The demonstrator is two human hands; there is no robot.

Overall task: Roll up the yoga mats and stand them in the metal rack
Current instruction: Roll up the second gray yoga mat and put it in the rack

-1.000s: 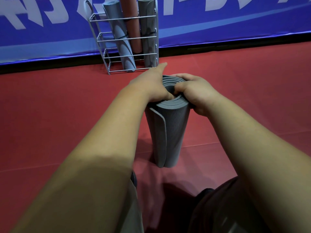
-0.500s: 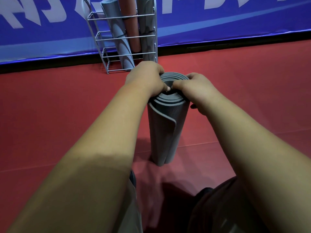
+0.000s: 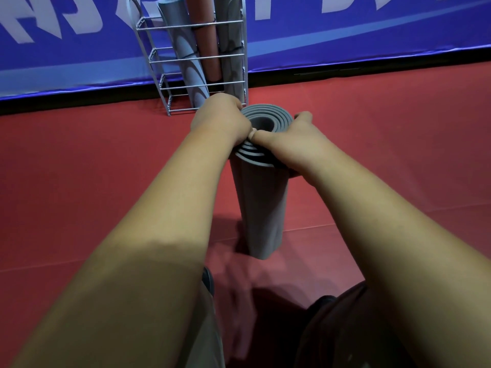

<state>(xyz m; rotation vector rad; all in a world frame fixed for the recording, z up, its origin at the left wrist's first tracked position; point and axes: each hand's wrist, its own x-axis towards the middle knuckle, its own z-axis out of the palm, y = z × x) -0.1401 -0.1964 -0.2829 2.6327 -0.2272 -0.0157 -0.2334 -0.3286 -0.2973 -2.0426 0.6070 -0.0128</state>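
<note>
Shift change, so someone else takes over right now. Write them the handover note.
The left hand grips the top rim of the grey yoga mat, fingers curled over its far edge.
The right hand grips the same top end from the other side, thumb across the coils.
The mat is rolled and stands on end on the red floor, short of the metal rack.
Done: the rack holds the left grey mat, the reddish-brown mat and the right grey mat.
Left: stand this mat in the rack.
</note>
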